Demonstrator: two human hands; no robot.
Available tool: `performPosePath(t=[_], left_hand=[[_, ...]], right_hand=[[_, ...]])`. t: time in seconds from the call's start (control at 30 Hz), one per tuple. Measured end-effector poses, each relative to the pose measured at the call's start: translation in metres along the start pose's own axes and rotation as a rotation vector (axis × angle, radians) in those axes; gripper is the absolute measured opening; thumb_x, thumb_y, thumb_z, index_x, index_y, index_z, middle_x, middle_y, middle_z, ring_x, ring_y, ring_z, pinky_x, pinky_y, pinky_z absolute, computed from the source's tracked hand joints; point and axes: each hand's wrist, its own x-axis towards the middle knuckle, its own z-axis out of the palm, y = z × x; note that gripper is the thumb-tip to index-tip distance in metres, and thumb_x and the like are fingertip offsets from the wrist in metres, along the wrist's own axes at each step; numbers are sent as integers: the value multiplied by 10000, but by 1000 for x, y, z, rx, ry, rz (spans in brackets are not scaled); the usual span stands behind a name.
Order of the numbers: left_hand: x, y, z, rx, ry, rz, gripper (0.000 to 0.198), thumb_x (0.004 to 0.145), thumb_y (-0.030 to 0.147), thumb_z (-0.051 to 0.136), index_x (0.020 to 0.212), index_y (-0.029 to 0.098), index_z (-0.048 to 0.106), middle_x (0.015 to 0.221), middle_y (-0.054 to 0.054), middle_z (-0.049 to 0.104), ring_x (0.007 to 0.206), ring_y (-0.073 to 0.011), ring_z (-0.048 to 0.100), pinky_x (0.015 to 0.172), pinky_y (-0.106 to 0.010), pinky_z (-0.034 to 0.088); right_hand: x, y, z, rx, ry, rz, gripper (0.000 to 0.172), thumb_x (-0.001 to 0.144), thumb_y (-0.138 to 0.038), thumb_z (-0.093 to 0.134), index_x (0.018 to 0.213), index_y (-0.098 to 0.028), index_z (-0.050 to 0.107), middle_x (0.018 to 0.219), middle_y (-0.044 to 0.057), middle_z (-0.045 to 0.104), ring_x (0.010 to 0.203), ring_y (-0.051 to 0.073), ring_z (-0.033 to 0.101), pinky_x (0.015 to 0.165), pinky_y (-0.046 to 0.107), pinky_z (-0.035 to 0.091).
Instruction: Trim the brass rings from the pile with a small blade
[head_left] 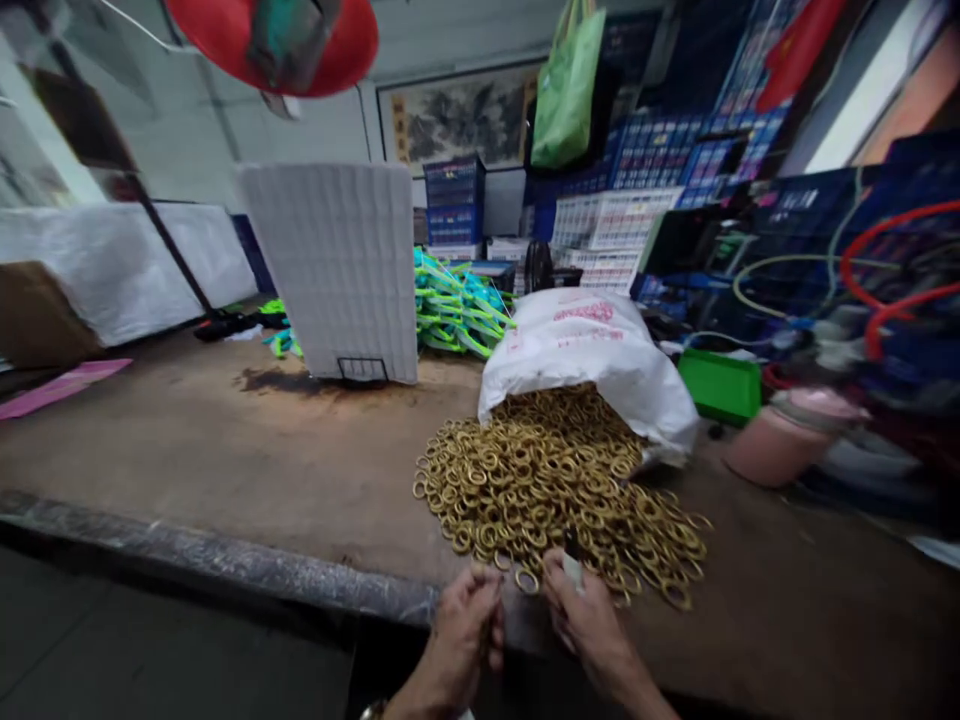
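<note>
A heap of brass-coloured rings (517, 490) spills from a white woven sack (577, 340) onto the worktable (262, 460). My left hand (466, 630) is at the table's front edge, just before the heap, with its fingers curled and thumb pressed to them. What it holds, if anything, is hidden. My right hand (592, 625) is closed around a small tool (573, 568) with a pale part and a dark tip, its kind unclear. One loose ring (527, 580) lies between my two hands.
A white ribbed panel (345, 270) stands upright on a wire stand. Behind it lies a pile of green and turquoise pieces (457, 310). A green tray (720, 385) and a pink container (791, 435) sit right of the sack. A red lamp shade (202, 30) hangs above.
</note>
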Motion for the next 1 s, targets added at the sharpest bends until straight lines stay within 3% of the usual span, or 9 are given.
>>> performPosePath(t=[0.07,0.17,0.43,0.53,0.6,0.7,0.77,0.87,1.0], left_hand=[[-2,3,5,40,-18,11,460,659,511,644,959,193,499,521,74,443,399,-51,349,362,-162,232],[-5,6,8,79,-53,30,483,689,508,616,1016,180,479,500,91,410,391,-42,296,358,-153,216],[-15,10,12,101,69,14,381,627,486,673,723,169,485,457,102,361,387,-27,234,388,-168,181],[-16,12,12,129,94,29,370,634,480,662,656,176,451,455,103,339,397,-33,224,408,-176,194],[-17,14,11,196,118,64,350,648,464,648,630,179,445,464,95,338,413,-45,244,425,-184,218],[-18,15,7,379,171,214,285,679,386,628,588,170,467,519,63,390,485,-72,329,489,-197,282],[-18,14,5,495,168,311,237,711,330,597,583,167,483,559,42,426,542,-91,376,538,-205,311],[-19,11,3,589,129,362,214,745,304,558,593,172,484,561,37,432,551,-99,387,549,-212,319],[-20,12,5,490,98,279,257,735,363,576,606,169,467,555,47,430,531,-85,380,522,-199,318]], right_hand=[[-11,-13,11,241,-122,127,438,665,-631,558,716,-226,399,442,-129,274,319,27,194,306,149,206],[-24,-21,20,450,-239,216,457,634,-596,629,764,-221,402,462,-138,282,337,12,155,308,129,175],[-32,-9,28,682,-394,311,410,652,-465,688,780,-225,382,481,-141,310,336,5,124,303,123,183],[-32,-7,31,599,-384,294,400,671,-506,645,791,-228,384,488,-138,323,337,12,126,303,134,179],[-32,-7,29,425,-298,223,370,705,-538,582,796,-223,412,480,-132,316,336,24,157,309,150,188],[-29,-10,23,27,-84,-13,308,758,-498,520,799,-193,506,509,-80,417,409,67,352,390,188,313],[-29,-13,19,-185,-16,-176,267,790,-431,491,846,-180,560,644,-15,552,574,114,494,533,219,403],[-29,-17,18,-319,-90,-307,237,821,-381,433,845,-193,575,775,19,607,705,145,541,656,244,423],[-31,-15,24,-255,-77,-244,270,815,-417,442,702,-186,527,620,-14,520,590,122,477,565,223,399]])
